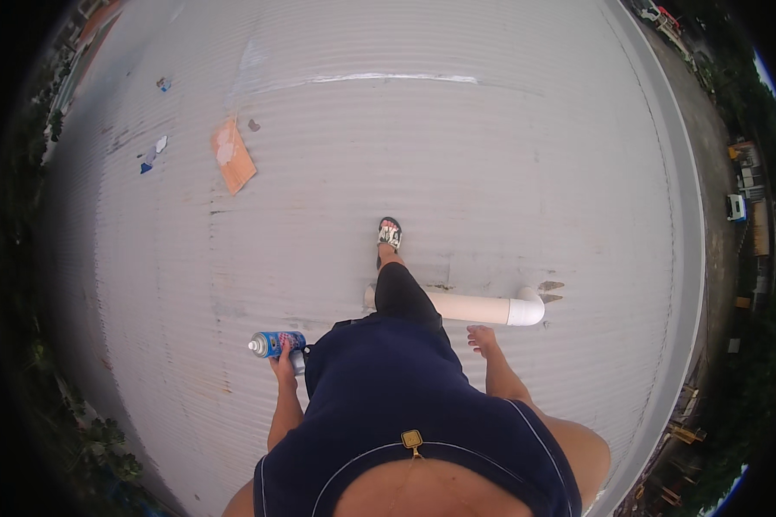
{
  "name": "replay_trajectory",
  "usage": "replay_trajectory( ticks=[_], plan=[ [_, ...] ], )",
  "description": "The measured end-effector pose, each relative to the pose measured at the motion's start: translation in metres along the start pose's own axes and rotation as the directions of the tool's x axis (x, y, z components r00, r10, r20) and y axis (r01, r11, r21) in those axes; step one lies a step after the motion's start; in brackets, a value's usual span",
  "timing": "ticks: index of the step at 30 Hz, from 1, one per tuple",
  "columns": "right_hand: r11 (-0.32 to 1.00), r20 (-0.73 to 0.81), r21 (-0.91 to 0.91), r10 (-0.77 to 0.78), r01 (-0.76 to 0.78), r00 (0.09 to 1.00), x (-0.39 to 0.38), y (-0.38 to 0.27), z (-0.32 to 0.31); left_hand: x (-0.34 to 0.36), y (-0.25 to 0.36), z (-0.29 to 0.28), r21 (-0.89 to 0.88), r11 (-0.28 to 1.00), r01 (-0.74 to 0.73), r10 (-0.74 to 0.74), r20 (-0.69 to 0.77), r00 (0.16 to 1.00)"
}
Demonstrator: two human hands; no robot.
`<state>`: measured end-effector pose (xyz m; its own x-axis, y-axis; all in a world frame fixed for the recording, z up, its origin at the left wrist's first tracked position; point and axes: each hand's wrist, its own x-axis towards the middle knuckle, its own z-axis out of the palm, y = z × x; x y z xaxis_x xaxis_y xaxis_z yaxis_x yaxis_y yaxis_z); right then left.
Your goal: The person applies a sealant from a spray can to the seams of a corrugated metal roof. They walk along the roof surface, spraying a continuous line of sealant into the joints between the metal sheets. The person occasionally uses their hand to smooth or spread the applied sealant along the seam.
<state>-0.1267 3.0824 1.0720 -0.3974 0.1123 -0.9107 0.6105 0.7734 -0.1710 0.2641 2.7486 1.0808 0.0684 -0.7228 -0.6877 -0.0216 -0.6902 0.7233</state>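
My left hand (284,364) is wrapped round a blue spray can (276,343) with a white nozzle, held out beside my left hip. The can lies sideways in the grip, its top pointing left. Out on the other side, my right hand (482,339) hangs with loosely bent fingers and nothing in it. Just beyond that hand lies a pale plastic pipe (478,308) with a white elbow (527,308) at its right end. My leg hides part of the pipe's left portion.
I stand on a grey corrugated metal roof (319,172), one sandalled foot (390,233) forward. A torn piece of cardboard (233,157) and small scraps (153,155) lie at the far left. Along the right runs the roof's edge (688,215), with ground, vehicles and trees below.
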Motion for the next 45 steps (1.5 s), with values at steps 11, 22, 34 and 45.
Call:
replay_trajectory(
  ticks=[11,22,34,45],
  plan=[
    [0.821,-0.198,0.083,-0.542,0.564,0.817,0.003,-0.378,-0.099,0.084,0.158,0.219,0.002,0.993,-0.117,0.116,0.041,0.992],
    [0.995,-0.152,-0.074,-0.072,0.061,0.986,0.104,-0.365,-0.076,0.183,0.173,0.344,0.08,0.995,0.054,-0.061,0.083,0.995],
    [0.863,-0.363,0.228,-0.354,0.45,0.862,0.077,-0.656,-0.068,0.347,0.312,0.493,0.195,0.978,-0.072,0.029,0.214,0.976],
    [0.944,-0.218,0.056,-0.306,0.325,0.927,0.115,-0.699,-0.043,0.395,0.39,0.585,0.054,0.972,-0.227,0.206,0.254,0.945]
  ],
)
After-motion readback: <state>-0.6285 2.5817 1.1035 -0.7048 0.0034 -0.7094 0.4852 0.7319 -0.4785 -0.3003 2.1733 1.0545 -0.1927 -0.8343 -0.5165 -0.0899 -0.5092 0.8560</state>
